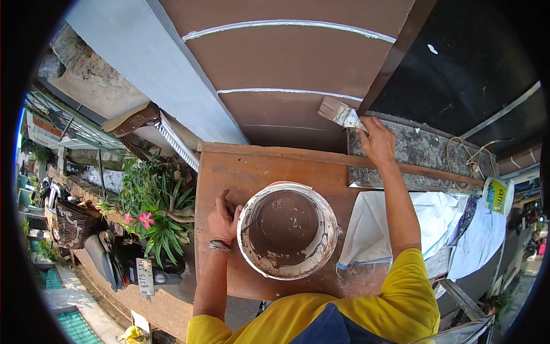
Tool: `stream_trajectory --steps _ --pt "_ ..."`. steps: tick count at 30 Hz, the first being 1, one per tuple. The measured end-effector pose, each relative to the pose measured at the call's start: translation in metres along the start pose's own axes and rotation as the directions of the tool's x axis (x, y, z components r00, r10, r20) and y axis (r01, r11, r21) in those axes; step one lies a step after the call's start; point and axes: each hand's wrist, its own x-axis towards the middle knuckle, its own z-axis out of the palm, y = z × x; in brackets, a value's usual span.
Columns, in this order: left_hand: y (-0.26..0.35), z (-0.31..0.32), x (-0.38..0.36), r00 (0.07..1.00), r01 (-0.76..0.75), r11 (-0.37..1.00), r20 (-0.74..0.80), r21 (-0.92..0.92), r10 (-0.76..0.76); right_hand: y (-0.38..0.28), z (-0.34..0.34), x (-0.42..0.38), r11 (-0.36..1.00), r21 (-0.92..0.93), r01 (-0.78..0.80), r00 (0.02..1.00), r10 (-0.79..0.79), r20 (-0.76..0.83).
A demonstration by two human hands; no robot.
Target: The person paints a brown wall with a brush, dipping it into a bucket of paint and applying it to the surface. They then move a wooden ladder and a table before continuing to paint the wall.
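Observation:
A paintbrush (342,113) with brown-coated bristles is in my right hand (378,139), its fingers wrapped round the handle. The bristles are close to the lower part of the brown wall (292,63); contact cannot be made out. On the wooden board (223,166) stands a white bucket (329,246), its rim smeared with brown, holding brown paint (285,221). My left hand (225,218) is at the bucket's left side, fingers partly bent and apart, with nothing visible in them.
White cloth or sacking (409,221) lies right of the bucket. Behind it are a speckled ledge (407,146), a wooden strip and a labelled tub (497,196) with a cord. A pale pillar (149,63) borders the wall. Plants (166,200) and a motorcycle (109,255) are at left.

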Motion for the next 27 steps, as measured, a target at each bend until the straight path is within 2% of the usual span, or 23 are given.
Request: stream_trajectory --steps 7,14,17,20,21,24,27 --pt "0.003 -0.001 0.001 1.0 -0.007 1.0 -0.003 0.005 0.007 0.027 -0.017 -0.022 1.0 0.012 -0.028 1.0 0.028 -0.003" --pt "0.006 -0.004 -0.001 1.0 -0.001 1.0 0.001 0.017 0.001 -0.028 -0.004 -0.018 0.951 0.309 -0.024 1.0 0.025 0.0" --pt "0.001 -0.003 0.0 1.0 -0.02 1.0 -0.01 0.021 0.02 -0.048 0.006 -0.017 0.909 0.418 -0.001 0.995 0.043 -0.092" --pt "-0.001 -0.003 -0.002 0.999 -0.042 0.999 -0.021 0.013 0.042 -0.067 -0.003 -0.023 0.767 0.624 -0.15 0.981 0.194 -0.002" --pt "0.0 -0.002 -0.001 0.998 -0.061 0.998 -0.023 0.003 0.061 -0.066 -0.001 -0.026 0.74 0.669 -0.07 0.982 0.17 -0.085" --pt "0.003 -0.004 -0.003 0.996 -0.071 0.997 -0.047 -0.014 0.07 -0.07 -0.036 -0.026 0.832 0.541 -0.122 0.98 0.187 -0.067" --pt "0.003 -0.003 -0.003 0.989 -0.123 0.992 -0.082 -0.021 0.12 -0.059 -0.083 -0.008 0.964 0.263 -0.026 0.982 0.074 -0.176"
